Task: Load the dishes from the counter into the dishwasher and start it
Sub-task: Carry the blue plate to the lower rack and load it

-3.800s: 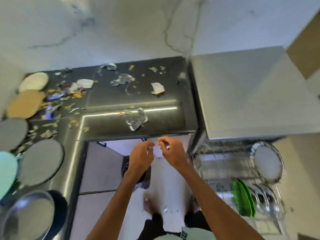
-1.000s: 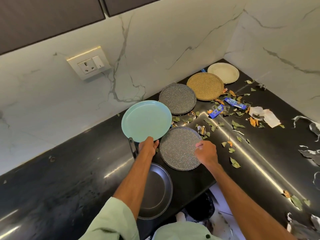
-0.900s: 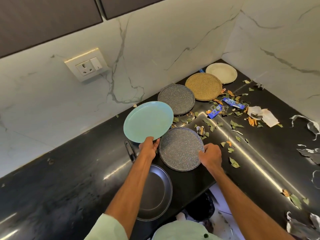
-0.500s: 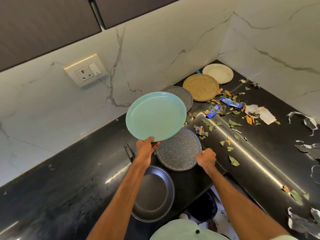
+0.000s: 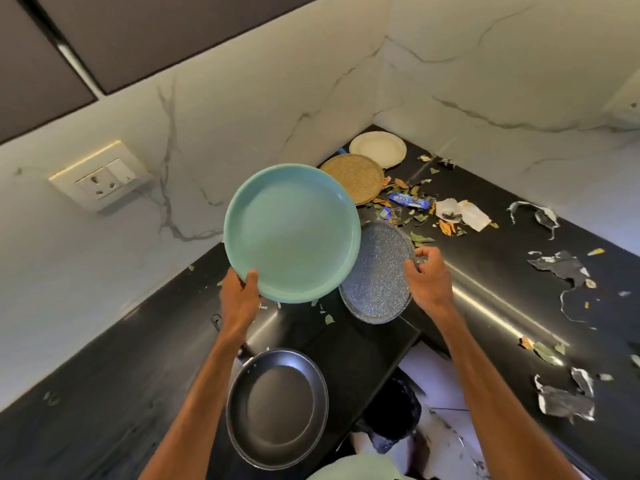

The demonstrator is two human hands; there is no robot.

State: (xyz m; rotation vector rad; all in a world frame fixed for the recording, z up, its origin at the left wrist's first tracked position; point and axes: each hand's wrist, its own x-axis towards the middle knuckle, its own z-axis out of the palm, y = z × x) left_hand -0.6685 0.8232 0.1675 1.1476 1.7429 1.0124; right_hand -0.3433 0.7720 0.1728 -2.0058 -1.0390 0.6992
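- left hand (image 5: 239, 299) raised out front, thumb on top, pinching the near rim of the teal plate (image 5: 291, 233)
- right hand (image 5: 427, 282) curled round the edge of the speckled plate (image 5: 377, 275), both forearms bare

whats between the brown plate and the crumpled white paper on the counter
In the head view, a blue wrapper and scattered leaf bits lie between the brown plate and the white paper.

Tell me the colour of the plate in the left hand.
The plate is plain teal, seen clearly in the head view.
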